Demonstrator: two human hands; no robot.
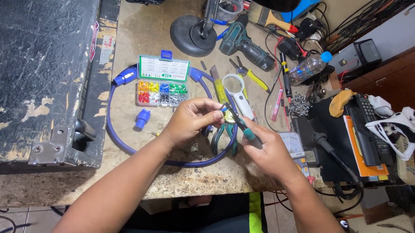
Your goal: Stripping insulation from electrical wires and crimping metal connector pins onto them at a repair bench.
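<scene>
Head view: left hand (192,121) pinches connector (227,115); right hand (269,152) holds screwdriver (242,124).

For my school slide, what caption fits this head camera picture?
Left hand pinches a cable end while right hand works a small tool.

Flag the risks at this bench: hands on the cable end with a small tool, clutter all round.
1. The right hand drives a thin screwdriver toward the cable end pinched in the left hand; a slip could jab the fingertips.
2. The open terminal box lies inside the blue cable loop; tugging the cable may spill it.
3. The water bottle lies among wires and tools; a leak could wet them.
</scene>
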